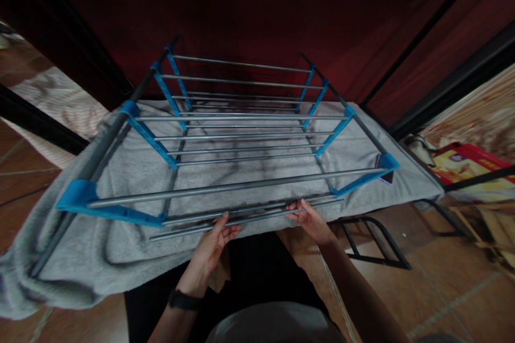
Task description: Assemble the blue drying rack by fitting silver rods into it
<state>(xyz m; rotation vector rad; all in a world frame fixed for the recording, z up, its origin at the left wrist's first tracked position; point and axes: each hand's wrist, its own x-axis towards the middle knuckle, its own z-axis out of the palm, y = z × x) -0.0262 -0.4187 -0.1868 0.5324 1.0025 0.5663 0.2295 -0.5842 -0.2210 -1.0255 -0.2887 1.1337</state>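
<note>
A loose thin grey metal rod (263, 217) lies across both my hands, close to the bed's near edge. My left hand (215, 241) has its fingers curled on the rod left of its middle, and a dark band circles that wrist. Further right, my right hand (309, 220) grips the same rod between thumb and fingers. Just beyond it stands a rack of grey tubes and blue plastic brackets (82, 195). Its long front tube (241, 187) runs between the two front brackets. Another rod (185, 218) sits low at the rack's front, partly behind my fingers.
A grey blanket (120, 246) covers the surface under the rack. A dark flat object (387, 176) rests by the right front bracket. Dark red cloth (241, 10) hangs behind. At right are a black metal frame (378, 230) and a red-yellow package (462, 163).
</note>
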